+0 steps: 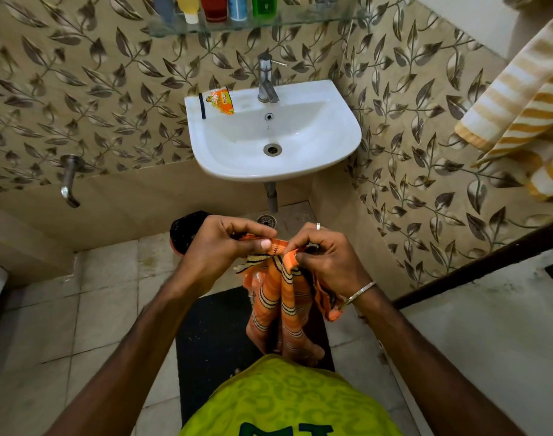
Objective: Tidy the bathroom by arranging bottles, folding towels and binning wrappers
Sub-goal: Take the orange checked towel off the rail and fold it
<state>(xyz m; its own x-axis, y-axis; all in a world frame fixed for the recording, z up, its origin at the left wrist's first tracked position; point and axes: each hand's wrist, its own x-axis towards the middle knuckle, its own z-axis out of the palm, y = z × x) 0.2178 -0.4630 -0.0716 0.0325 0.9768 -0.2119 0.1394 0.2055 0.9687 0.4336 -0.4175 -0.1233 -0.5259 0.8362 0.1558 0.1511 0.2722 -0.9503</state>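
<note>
Nearest you is your green patterned shirt (287, 401), dark letters at its hem cut off by the frame edge. Just beyond, both your hands grip the orange towel (281, 297): your left hand (224, 243) pinches its top edge between thumb and curled fingers, and your right hand (325, 259), with a ring and a metal bangle, pinches the same edge just beside it. The thin woven cloth, striped black and cream, hangs bunched in vertical folds, long axis pointing down over the black floor mat (212, 341).

Farther off, the glossy white sink (316, 146) juts from the leaf-patterned tiles. An orange wrapper (221, 101) with partly readable print lies flat at its back left corner, beside a thin black strip (202, 106). A chrome tap (266, 78) stands at the back edge. A fluffy yellow-and-white striped towel (520, 121) hangs at right. Highest, coloured bottles (218, 7) line the glass shelf (300, 22).
</note>
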